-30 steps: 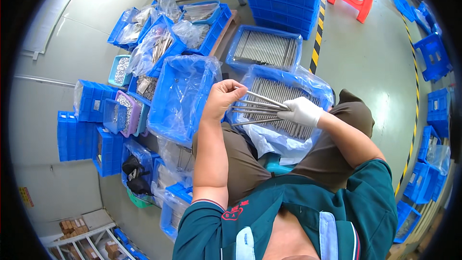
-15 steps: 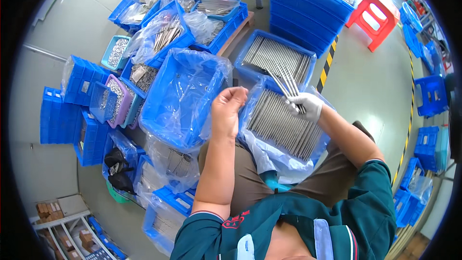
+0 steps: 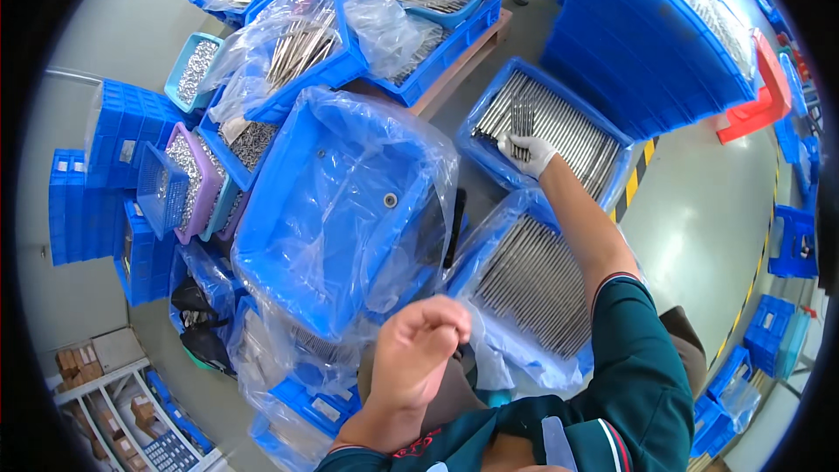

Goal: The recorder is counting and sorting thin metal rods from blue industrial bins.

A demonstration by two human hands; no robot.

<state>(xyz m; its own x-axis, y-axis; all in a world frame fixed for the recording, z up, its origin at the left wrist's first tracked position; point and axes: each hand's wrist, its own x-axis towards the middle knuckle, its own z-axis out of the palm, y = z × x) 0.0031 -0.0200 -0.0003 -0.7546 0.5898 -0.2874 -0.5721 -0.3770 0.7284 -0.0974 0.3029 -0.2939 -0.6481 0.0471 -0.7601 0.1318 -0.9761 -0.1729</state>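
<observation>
— What is different from a moment ago?

— The right hand [image 3: 529, 153], in a white glove, has reached far out. Before, it was close to the body over the near bin of rods [image 3: 524, 284]. Now it is over the far bin of rods [image 3: 559, 127], and its grip is closed on a small bunch of thin metal rods [image 3: 523, 115]. The rods stick up from the glove and lie over the others in that bin.

— And the other hand?

— The bare left hand [image 3: 424, 350] has dropped low, near the person's chest. Its fingers are curled in. I cannot tell if it holds anything.

— What about the bags and boxes?

— A big blue bin [image 3: 341, 210] with a clear plastic bag as its liner sits in the middle, just left of the near bin. Behind it, more blue bins with clear bags [image 3: 350, 26] hold metal parts. On the left are a purple tray [image 3: 197, 183] and a pale blue tray [image 3: 194, 70] of small shiny bits. A tall stack of blue bins [image 3: 647, 44] stands on the right, with a red stool [image 3: 756, 105] just beside it.
</observation>
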